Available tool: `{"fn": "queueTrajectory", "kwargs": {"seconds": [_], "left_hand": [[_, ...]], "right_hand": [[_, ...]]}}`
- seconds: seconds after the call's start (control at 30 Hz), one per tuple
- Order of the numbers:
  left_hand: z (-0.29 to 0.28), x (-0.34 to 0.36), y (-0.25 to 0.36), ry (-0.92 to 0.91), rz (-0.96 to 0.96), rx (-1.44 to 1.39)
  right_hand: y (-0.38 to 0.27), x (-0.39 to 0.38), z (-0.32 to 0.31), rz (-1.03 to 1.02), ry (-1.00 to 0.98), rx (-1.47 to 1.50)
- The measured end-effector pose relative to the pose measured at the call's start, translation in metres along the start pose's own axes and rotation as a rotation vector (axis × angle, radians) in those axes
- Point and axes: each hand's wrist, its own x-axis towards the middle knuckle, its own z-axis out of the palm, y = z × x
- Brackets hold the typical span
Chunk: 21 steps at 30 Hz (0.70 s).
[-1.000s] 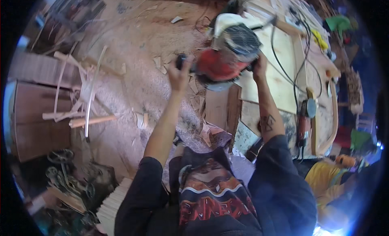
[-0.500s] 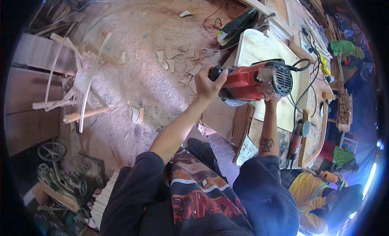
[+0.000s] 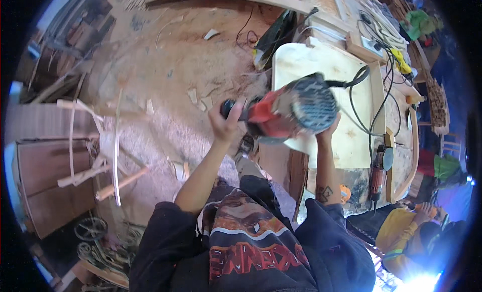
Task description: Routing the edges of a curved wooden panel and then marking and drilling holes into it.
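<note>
Between my two hands is a red power router (image 3: 278, 109) with a vented round motor cap and a black cable, a little blurred by motion. My left hand (image 3: 224, 122) is closed around its black side knob. On the other side, my right hand (image 3: 329, 130) grips the router from below the cap; most of its fingers are hidden behind the body. Below the router is a pale wooden panel (image 3: 346, 146) with rounded corners, lying on the workbench. The router's base is only partly visible, and I cannot tell whether it touches anything.
An angle grinder (image 3: 376, 179) lies at the bench's right, near a curved wooden frame (image 3: 409, 176) and looping cables. Wooden chair-like parts (image 3: 105, 141) stand on the dusty floor at left, with scraps about. Another person in yellow (image 3: 401, 232) works at lower right, beside a bright light.
The router and both hands have moved left and slightly down, and the router has turned so its cap faces me more. The whole view has shifted. Both hands keep their grip.
</note>
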Motion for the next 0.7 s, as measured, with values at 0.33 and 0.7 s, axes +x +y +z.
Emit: {"fn": "queueTrajectory", "kwargs": {"seconds": [0.33, 0.7], "left_hand": [[-0.031, -0.003, 0.008, -0.031, 0.166, 0.322], [-0.045, 0.126, 0.112, -0.045, 0.742, 0.746]], "right_hand": [[-0.039, -0.009, 0.018, 0.312, -0.114, 0.205], [-0.089, 0.058, 0.047, 0.144, 0.059, 0.584]]}}
